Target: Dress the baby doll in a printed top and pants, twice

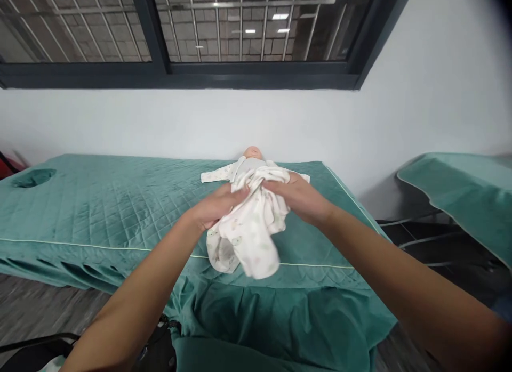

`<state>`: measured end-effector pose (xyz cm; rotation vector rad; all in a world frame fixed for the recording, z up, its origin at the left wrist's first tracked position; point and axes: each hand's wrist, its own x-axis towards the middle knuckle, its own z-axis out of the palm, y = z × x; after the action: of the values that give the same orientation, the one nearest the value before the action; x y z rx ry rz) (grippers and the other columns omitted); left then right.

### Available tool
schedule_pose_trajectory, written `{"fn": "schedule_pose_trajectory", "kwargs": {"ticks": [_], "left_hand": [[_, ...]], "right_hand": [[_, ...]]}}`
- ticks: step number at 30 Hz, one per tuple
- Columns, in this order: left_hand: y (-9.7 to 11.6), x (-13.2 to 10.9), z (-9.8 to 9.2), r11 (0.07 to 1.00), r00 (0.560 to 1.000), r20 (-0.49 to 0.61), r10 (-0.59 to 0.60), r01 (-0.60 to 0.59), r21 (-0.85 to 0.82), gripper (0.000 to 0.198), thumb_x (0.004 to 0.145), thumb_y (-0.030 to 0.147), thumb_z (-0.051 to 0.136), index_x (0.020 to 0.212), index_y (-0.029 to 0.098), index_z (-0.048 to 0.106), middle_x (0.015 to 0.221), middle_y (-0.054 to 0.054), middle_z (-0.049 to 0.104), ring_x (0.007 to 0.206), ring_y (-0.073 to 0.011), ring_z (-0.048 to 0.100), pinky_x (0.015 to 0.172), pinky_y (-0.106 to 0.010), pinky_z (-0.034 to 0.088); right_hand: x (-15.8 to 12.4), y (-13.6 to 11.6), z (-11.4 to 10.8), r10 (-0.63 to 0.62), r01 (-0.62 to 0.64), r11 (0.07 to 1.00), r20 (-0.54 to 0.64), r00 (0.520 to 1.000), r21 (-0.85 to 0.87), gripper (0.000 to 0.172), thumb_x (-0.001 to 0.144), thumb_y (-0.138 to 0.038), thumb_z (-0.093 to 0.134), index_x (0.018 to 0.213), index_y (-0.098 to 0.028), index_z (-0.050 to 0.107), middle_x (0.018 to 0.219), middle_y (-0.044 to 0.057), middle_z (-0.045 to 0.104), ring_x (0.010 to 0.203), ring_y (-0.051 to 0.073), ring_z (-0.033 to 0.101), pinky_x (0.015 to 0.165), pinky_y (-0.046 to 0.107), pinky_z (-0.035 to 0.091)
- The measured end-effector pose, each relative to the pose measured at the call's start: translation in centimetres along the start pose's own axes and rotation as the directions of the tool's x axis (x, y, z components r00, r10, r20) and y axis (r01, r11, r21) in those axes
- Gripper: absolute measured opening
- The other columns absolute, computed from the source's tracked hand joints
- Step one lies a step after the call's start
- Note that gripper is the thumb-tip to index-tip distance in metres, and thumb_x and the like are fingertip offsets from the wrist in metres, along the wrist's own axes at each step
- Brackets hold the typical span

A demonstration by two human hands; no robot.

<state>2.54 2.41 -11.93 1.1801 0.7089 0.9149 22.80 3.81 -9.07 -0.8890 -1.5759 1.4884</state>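
Observation:
My left hand point(218, 204) and my right hand point(302, 199) grip a pair of white printed baby pants point(252, 236) between thumbs and fingers. The upper part is bunched between the hands, and two leg-like tubes hang toward me, slightly blurred. Just beyond lies a baby doll point(253, 153), its head toward the wall. Under the doll a white printed baby top point(218, 174) has its sleeves spread to both sides. The doll's lower body is hidden behind the pants and my hands.
The doll lies on a green quilted massage bed point(120, 201) with a face hole point(34, 178) at its left end. A white wall point(180, 121) and a dark-framed window point(256, 76) rise behind it. Another green-covered bed point(468, 185) stands at the right.

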Motion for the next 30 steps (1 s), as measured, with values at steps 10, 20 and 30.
{"fn": "schedule_pose_trajectory", "kwargs": {"ticks": [10, 20, 30], "left_hand": [[-1.7, 1.5, -1.3, 0.953, 0.965, -0.211, 0.158, -0.205, -0.223, 0.054, 0.082, 0.048, 0.078, 0.124, 0.015, 0.068, 0.111, -0.013, 0.077, 0.108, -0.0293, 0.073, 0.098, -0.04, 0.056], [-4.0, 1.8, -3.2, 0.973, 0.992, -0.039, -0.12, 0.109, -0.206, 0.072, 0.07, 0.052, 0.087, 0.127, 0.012, 0.068, 0.11, -0.017, 0.078, 0.102, -0.0341, 0.073, 0.088, -0.045, 0.059], [-8.3, 5.4, -1.4, 0.994, 0.955, -0.284, -0.092, 0.071, -0.083, 0.049, 0.08, 0.042, 0.077, 0.118, 0.013, 0.069, 0.108, -0.013, 0.078, 0.091, -0.0261, 0.074, 0.087, -0.039, 0.058]], "right_hand": [[2.5, 2.5, -0.3, 0.093, -0.124, 0.987, 0.27, 0.958, 0.101, 0.048, 0.08, -0.059, 0.077, 0.105, -0.019, 0.073, 0.084, 0.006, 0.077, 0.071, 0.021, 0.072, 0.068, 0.036, 0.062], [6.4, 4.7, 0.5, 0.044, -0.032, 0.955, -0.033, 0.999, 0.295, 0.036, 0.082, -0.049, 0.076, 0.102, -0.019, 0.071, 0.095, 0.006, 0.078, 0.088, 0.023, 0.074, 0.078, 0.035, 0.061], [0.3, 11.8, -2.0, 0.226, -0.19, 0.939, -0.098, 0.969, 0.286, 0.038, 0.076, -0.044, 0.082, 0.103, -0.018, 0.073, 0.092, 0.008, 0.078, 0.088, 0.025, 0.073, 0.08, 0.038, 0.06]]}}
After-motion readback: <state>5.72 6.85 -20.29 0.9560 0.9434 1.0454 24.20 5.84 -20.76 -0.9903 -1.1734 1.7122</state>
